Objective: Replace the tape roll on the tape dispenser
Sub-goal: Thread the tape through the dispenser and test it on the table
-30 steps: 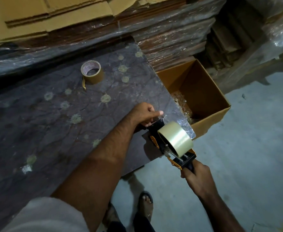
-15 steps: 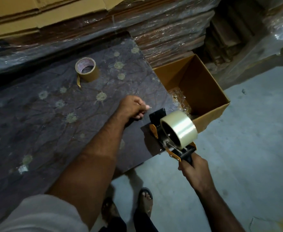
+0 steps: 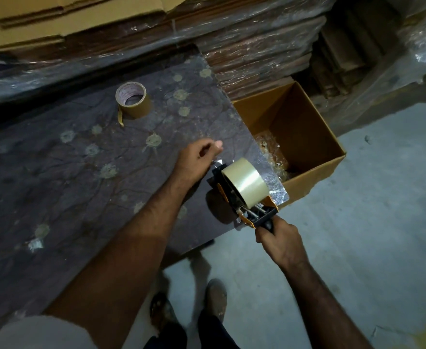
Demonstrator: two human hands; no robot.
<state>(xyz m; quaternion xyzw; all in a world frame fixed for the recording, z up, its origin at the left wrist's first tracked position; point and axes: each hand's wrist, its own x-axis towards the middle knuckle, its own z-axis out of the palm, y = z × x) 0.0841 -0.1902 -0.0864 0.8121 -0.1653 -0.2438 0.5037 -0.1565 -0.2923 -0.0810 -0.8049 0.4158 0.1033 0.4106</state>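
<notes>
The right hand [image 3: 281,244] is clamped on the handle of the tape dispenser [image 3: 247,206] at the table's [image 3: 55,177] right corner. The clear tape roll [image 3: 244,182] sits mounted on it. The left hand [image 3: 196,159], fingers loosely curled, pinches the tape end just left of the roll. A brown tape roll [image 3: 133,100] lies near the far edge.

two tape rolls [image 3: 244,182] [image 3: 132,102], one dispenser [image 3: 252,215], one box [image 3: 307,172]

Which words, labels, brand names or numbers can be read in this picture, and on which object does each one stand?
Brown tape roll on the table: reddish print on the inside of its core, too small and blurred to read.
Clear tape roll on the tape dispenser: no print visible.
Open cardboard box: no print visible.
No text can be read anywhere else.
</notes>
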